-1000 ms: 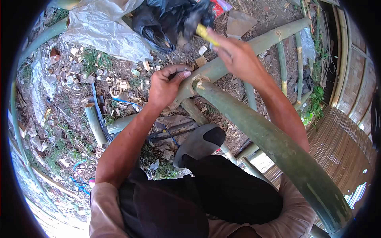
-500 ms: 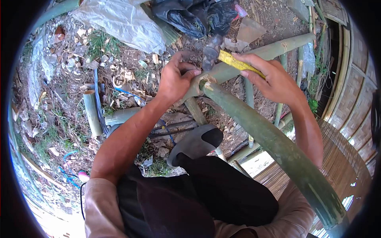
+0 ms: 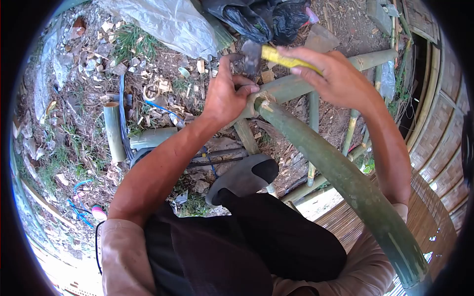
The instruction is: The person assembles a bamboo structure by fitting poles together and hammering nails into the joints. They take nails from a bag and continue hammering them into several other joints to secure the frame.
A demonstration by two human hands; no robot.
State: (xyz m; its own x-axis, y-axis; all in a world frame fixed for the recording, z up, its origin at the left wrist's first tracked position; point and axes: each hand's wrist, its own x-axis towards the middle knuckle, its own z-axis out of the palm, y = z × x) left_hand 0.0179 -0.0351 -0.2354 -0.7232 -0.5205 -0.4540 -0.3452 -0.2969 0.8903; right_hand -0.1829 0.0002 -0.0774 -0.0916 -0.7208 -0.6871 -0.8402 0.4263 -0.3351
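My right hand [image 3: 330, 74] is closed round the yellow handle of a hammer [image 3: 284, 58]. The hammer's dark head hangs just beside the fingertips of my left hand [image 3: 224, 96]. That hand is curled, its thumb lying at the near side of a green bamboo pole [image 3: 331, 76] that slants across. What its fingers hold, if anything, is hidden. A second, thicker bamboo pole [image 3: 340, 170] runs from the lower right up to the first one. It meets that pole at a notched joint [image 3: 264, 101] with pale, frayed edges, right of my left thumb.
A grey boot [image 3: 242, 180] stands below the joint. Cut bamboo pieces [image 3: 114, 133] and wood chips lie on the littered ground at left. Clear plastic sheeting [image 3: 170, 29] and a black plastic bag [image 3: 247, 22] are at the top. A woven bamboo wall [image 3: 432, 143] stands at right.
The hammer has risen and shifted slightly left, its head lifting away from the pole. My left hand stays at the joint. The whole view has shifted a little.
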